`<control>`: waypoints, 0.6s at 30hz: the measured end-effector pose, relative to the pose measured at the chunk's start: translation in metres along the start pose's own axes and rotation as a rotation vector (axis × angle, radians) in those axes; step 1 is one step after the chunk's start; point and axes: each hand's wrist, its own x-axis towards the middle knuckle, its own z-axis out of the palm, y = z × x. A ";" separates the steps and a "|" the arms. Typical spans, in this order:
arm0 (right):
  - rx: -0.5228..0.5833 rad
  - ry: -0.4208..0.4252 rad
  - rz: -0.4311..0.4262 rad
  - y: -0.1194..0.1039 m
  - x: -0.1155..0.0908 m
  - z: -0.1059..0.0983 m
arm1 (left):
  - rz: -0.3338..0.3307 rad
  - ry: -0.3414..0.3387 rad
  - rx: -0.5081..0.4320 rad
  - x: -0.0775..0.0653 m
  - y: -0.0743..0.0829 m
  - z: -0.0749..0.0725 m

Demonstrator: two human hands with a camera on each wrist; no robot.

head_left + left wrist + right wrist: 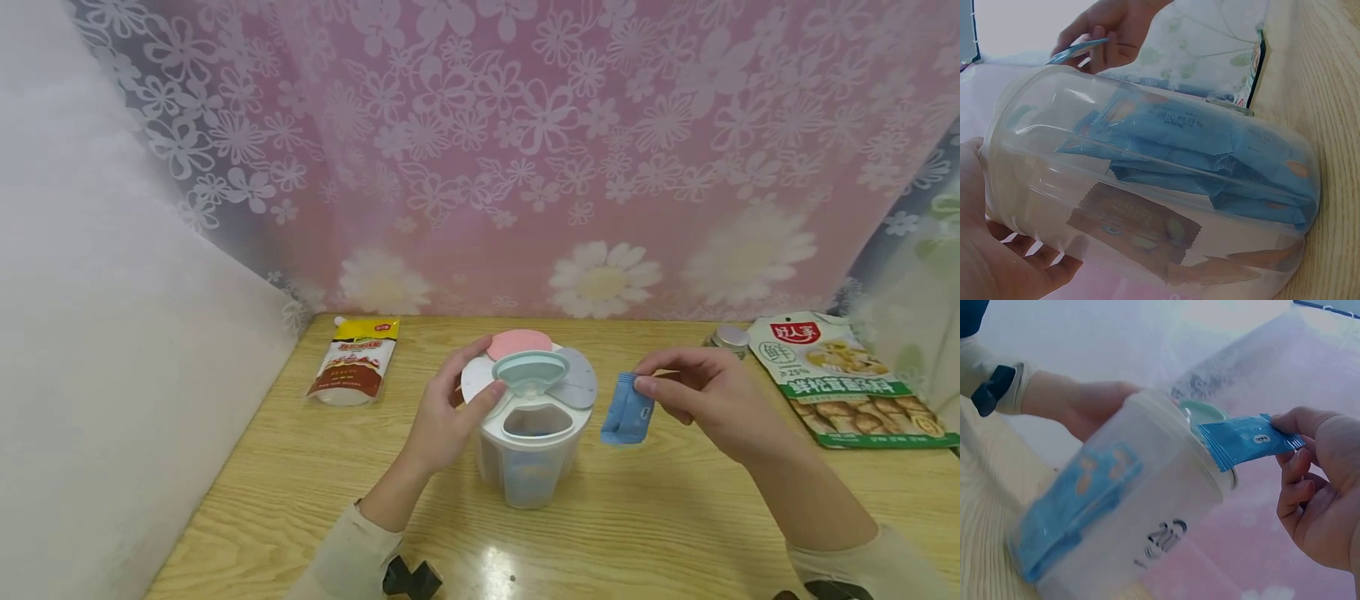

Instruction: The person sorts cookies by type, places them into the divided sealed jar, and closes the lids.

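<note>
A clear plastic container (491, 468) with a white lid stands on the table; its pale green flap (531, 369) is raised over an opening. My left hand (444, 425) grips the lid's left side, the thumb on top near that flap. Several blue packets (1172, 131) lie in one compartment, and a brown packet (1135, 222) shows in another in the left wrist view. To the right of the container, my right hand (723, 400) pinches a small blue packet (628, 411) by its upper end. That packet hangs beside the lid, apart from the opening in the head view.
A spouted pouch (352, 362) lies at the back left of the wooden table (300, 517). At the back right are a small jar (729, 338) with a silvery lid and a large green-and-white food bag (855, 383). A flowered curtain (525, 167) hangs behind.
</note>
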 end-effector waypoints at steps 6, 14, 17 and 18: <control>0.052 0.058 -0.028 -0.012 0.017 0.021 | -0.007 -0.007 -0.003 0.000 0.001 0.000; 0.038 0.073 -0.066 -0.029 0.033 0.050 | 0.007 -0.007 0.003 0.000 0.001 -0.001; -0.032 0.048 -0.086 -0.030 0.033 0.060 | 0.008 -0.008 0.003 0.000 0.001 -0.001; -0.072 0.043 -0.092 -0.030 0.032 0.063 | 0.008 -0.009 0.004 0.000 0.001 -0.001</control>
